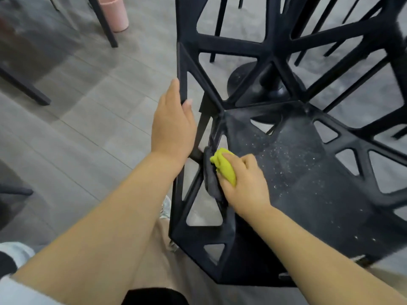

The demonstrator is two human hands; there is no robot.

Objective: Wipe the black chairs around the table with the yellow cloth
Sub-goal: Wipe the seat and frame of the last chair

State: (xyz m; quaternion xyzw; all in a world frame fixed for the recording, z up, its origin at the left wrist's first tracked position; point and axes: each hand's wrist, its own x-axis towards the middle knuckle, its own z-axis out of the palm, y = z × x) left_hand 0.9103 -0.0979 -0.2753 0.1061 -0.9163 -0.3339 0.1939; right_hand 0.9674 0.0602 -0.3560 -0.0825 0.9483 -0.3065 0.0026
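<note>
A black plastic chair (308, 177) with triangular cut-outs fills the middle and right of the view; its seat is speckled with pale dust. My left hand (174, 124) holds the upright edge of the chair's left side, thumb hooked round the bar and fingers straight along it. My right hand (244, 183) grips a bunched yellow cloth (224, 166), whose grey underside presses against the seat's left edge where it meets the side frame.
A round black table base (244, 78) stands on the grey floor behind the chair. Other black chair legs (105, 25) rise at the upper left and upper right. A pink bin (115, 12) sits at the top left. My legs are below the chair.
</note>
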